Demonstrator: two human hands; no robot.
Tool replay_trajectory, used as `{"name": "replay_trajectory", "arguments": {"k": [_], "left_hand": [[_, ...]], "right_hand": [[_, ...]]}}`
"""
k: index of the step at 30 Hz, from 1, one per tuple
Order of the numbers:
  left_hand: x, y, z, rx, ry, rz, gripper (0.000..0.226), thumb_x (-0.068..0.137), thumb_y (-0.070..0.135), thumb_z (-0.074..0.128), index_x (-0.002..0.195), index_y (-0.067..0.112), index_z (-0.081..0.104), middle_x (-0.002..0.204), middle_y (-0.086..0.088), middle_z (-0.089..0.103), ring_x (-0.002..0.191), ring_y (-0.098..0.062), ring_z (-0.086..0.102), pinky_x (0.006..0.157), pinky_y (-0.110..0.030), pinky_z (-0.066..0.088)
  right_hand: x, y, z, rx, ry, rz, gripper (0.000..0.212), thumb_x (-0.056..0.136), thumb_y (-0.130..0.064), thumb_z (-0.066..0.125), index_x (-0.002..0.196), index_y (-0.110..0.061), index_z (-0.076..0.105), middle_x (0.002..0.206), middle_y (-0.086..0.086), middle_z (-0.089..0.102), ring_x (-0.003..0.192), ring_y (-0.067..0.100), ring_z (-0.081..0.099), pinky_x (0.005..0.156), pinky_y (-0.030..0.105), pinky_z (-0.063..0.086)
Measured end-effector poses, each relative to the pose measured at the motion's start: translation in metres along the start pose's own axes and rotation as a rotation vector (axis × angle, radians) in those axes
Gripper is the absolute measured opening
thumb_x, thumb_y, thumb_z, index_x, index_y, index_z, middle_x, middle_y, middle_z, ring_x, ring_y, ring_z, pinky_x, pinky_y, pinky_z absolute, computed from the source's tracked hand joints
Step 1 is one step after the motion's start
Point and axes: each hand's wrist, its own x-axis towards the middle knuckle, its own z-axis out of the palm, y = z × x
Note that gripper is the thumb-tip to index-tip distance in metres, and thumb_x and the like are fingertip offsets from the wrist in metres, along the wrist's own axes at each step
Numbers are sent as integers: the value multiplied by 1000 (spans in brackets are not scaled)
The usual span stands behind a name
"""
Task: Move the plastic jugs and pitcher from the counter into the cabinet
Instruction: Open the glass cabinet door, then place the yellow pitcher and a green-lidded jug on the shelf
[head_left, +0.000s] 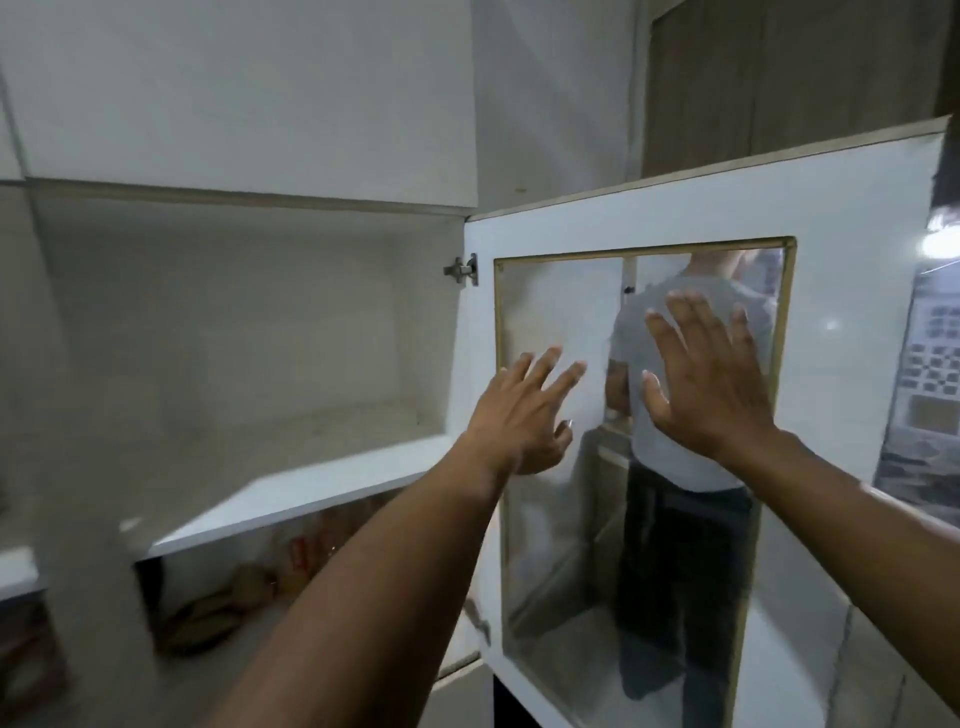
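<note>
The white cabinet (249, 322) stands open in front of me, its upper shelf (291, 493) bare. Its door (862, 249), white with a gold-framed glass pane, is swung out to the right. My left hand (519, 415) is raised near the door's hinge side, fingers spread, holding nothing. My right hand (711, 374) is flat in front of the glass pane, fingers apart; whether it touches the glass I cannot tell. No jug, pitcher or counter is in view.
A metal hinge (461, 269) sits at the door's top left. Below the shelf, a lower compartment holds brownish and red items (244, 597), blurred. The glass shows a person in a grey shirt (691, 395). A patterned tiled wall (930, 374) lies far right.
</note>
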Motion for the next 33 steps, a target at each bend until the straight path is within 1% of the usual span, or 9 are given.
{"name": "replay_trajectory", "arguments": {"k": [2, 5, 7, 10, 14, 17, 22, 28, 33], "left_hand": [[-48, -38, -10, 13, -40, -111, 76, 96, 46, 45, 161, 32, 6, 171, -5, 3, 156, -35, 8, 122, -55, 21], [-127, -100, -36, -1, -97, -322, 78, 96, 42, 48, 161, 30, 7, 171, -6, 4, 155, -34, 9, 123, -55, 17], [-191, -142, -55, 41, -136, -475, 78, 96, 43, 48, 161, 31, 7, 171, -6, 5, 155, -34, 11, 123, -54, 18], [-296, -203, -86, 101, -167, -732, 78, 96, 46, 47, 161, 30, 6, 170, -8, 7, 154, -35, 16, 121, -54, 23], [-440, -265, -133, 156, -170, -1084, 80, 93, 47, 51, 160, 30, 11, 168, -7, 16, 149, -35, 27, 116, -54, 33], [-543, -298, -163, 169, -195, -1318, 81, 93, 47, 52, 160, 29, 11, 167, -9, 18, 148, -36, 29, 115, -53, 34], [-680, -329, -182, 122, -136, -1610, 81, 92, 41, 57, 159, 22, 17, 155, -18, 35, 138, -40, 42, 110, -48, 41], [-791, -359, -147, -27, 8, -1916, 68, 93, 33, 62, 150, 6, 36, 147, -21, 50, 134, -37, 48, 102, -37, 42], [-853, -394, -86, -134, 238, -2225, 55, 89, 36, 63, 132, 2, 55, 134, -21, 61, 122, -36, 58, 91, -34, 45]], "right_hand": [[6, -57, 6, 155, -62, -56, 69, 86, -40, 49, 148, -10, 42, 158, 19, 36, 150, 36, 28, 122, 59, 12], [16, -157, 10, 345, -126, -184, 64, 84, -38, 52, 142, -10, 49, 147, 17, 50, 139, 35, 43, 116, 56, 30], [17, -233, 4, 483, -168, -277, 64, 82, -37, 52, 140, -9, 51, 140, 17, 56, 132, 35, 50, 111, 52, 36], [14, -352, -10, 656, -247, -413, 62, 86, -33, 60, 143, -12, 49, 141, 15, 55, 130, 35, 51, 110, 48, 36], [3, -508, -40, 824, -360, -623, 62, 90, -35, 57, 147, -17, 43, 144, 11, 52, 132, 32, 50, 108, 43, 40], [-13, -617, -66, 943, -443, -744, 59, 87, -37, 59, 142, -17, 49, 140, 12, 56, 129, 33, 51, 106, 45, 43], [-61, -766, -93, 1097, -608, -894, 57, 83, -43, 61, 133, -15, 56, 126, 14, 64, 119, 33, 60, 99, 43, 49], [-122, -899, -81, 1186, -941, -907, 58, 88, -38, 63, 140, -15, 52, 139, 11, 59, 126, 29, 56, 104, 40, 47], [-158, -1014, -39, 1224, -1186, -890, 59, 89, -38, 65, 140, -11, 51, 138, 14, 59, 122, 30, 59, 87, 27, 40]]}}
